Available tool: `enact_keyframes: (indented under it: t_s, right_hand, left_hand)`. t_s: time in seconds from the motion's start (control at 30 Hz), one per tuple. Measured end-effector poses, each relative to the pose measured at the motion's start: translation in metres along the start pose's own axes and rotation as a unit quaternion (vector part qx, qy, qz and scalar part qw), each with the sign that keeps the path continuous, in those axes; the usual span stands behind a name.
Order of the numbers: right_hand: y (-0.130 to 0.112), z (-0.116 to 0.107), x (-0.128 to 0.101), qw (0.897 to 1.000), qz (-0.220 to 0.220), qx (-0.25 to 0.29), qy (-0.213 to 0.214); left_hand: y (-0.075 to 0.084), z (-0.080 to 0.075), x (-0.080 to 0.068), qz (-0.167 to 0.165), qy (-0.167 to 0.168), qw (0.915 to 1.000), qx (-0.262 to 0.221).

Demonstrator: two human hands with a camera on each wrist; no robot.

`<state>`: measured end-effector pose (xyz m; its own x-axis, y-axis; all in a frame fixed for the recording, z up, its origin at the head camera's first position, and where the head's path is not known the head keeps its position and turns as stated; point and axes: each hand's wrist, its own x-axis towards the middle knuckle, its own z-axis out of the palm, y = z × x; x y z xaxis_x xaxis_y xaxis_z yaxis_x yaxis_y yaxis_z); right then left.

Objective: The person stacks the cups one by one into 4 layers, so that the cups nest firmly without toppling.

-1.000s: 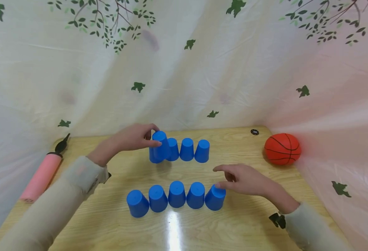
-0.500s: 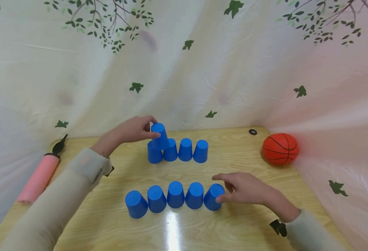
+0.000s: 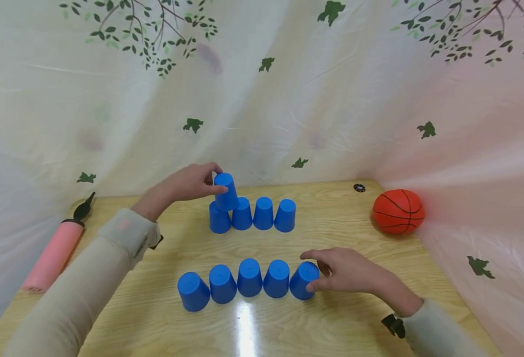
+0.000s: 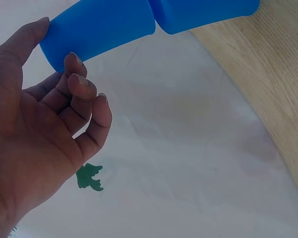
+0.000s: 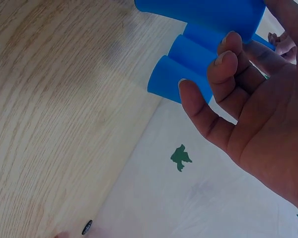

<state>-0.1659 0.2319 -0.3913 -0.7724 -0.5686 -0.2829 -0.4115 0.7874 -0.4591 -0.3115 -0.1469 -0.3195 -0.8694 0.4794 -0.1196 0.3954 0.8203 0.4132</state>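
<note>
In the head view my left hand (image 3: 190, 182) pinches an upside-down blue cup (image 3: 226, 192) by its upper part. That cup stands above the two leftmost cups of the back row, its lower rim at their tops. In the left wrist view my thumb and fingers hold the cup (image 4: 99, 34) near its base, other fingers curled loosely. My right hand (image 3: 348, 270) is at the rightmost blue cup (image 3: 304, 281) of the front row, thumb on its near side and index finger behind. The right wrist view shows this cup (image 5: 203, 17) between thumb and fingers.
Several upside-down blue cups form a front row, such as the middle cup (image 3: 250, 277), and a back row, such as the end cup (image 3: 285, 216). A pink pump (image 3: 56, 255) lies left; a red ball (image 3: 398, 211) and black disc (image 3: 359, 188) are right.
My left hand has raised its cup from in front of the back row to on top of its left pair. The right hand has come down around the rightmost front cup.
</note>
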Motion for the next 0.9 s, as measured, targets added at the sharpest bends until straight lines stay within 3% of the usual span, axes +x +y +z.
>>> enact_keyframes:
  t_s: [0.9]
  right_hand:
    - [-0.0042,0.0042,-0.0007,1.000,0.000,0.017,0.008]
  left_hand:
    - [-0.0056,0.0023,0.0082,-0.004,-0.010,0.9999,0.001]
